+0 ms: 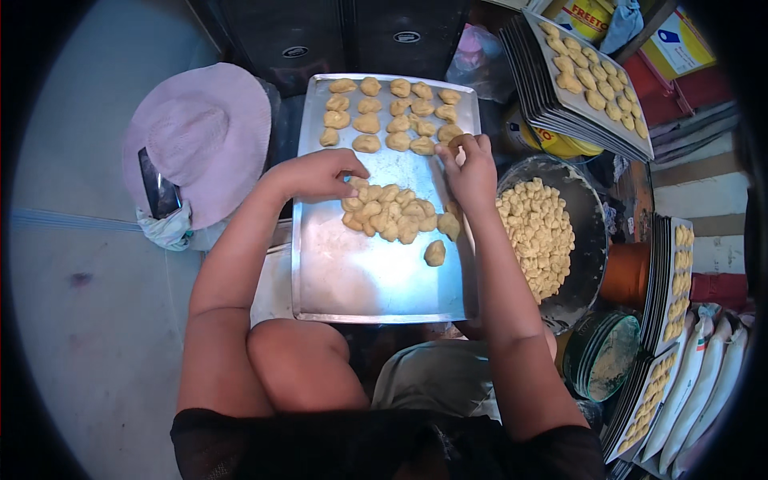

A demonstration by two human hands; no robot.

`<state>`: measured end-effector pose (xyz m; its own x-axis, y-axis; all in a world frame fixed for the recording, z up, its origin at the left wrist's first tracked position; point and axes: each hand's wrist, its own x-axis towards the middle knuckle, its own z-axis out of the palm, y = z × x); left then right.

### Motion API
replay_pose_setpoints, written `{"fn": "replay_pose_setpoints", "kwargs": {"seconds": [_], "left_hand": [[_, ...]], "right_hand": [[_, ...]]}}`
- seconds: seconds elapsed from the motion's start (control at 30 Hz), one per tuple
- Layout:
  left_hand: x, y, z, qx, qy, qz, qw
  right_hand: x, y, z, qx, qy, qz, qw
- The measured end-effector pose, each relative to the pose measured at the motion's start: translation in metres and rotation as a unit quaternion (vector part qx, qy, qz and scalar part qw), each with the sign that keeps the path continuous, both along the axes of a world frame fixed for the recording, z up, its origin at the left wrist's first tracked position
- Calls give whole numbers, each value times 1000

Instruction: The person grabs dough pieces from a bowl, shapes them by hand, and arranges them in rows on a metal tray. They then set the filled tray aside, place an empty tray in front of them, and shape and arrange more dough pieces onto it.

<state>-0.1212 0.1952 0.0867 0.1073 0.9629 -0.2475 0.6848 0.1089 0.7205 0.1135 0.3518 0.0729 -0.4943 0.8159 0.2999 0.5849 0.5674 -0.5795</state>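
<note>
Head view: I find a metal tray (344, 280) as the work surface, with the dough pieces on it. At the tray's far end lie rows of dough pieces (366, 123), some touching their neighbours; at its middle sits a heaped pile (390, 214), and nearer its right edge two loose lumps (434, 254).

The left hand (316, 174) is at the pile's far-left corner, thumb against it, fingers loosely bent, with nothing visibly pinched. The right hand (472, 170) is over the tray's right side at the end of the rows, fingers curled inward; whether they grip a piece I cannot tell (the knuckles hide the tips).

I judge the step in hand to be setting pieces out in rows. The next move calls for a light pinch on one piece and a release clear of its neighbours.

Clearance: between rows and pile I note a narrow bare band; the tray's near part offers the widest room. The right margin is tight, with a dark bowl (590, 256) of dough just beyond. A bent knee (292, 352) sits close to the tray's near-left corner.
</note>
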Motion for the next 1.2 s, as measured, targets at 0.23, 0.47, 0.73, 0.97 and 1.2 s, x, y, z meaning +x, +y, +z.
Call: {"fn": "replay_pose_setpoints", "kwargs": {"seconds": [0.23,0.47,0.73,0.97,1.2], "left_hand": [[-9,-10,0,6,-19,29,999],[-21,-14,-5,110,9,183,977],[-29,-11,-30,224,2,262,939],[0,-6,-14,317,104,245,911],[18,2,-23,300,199,65,931]], "right_hand": [[-40,-58,7,-192,-77,285,936],[-66,-56,-2,-183,-4,183,966],[-22,-34,-3,-280,-89,249,923],[-31,-34,-24,-230,90,111,963],[-8,-42,6,-270,-122,192,935]]}}
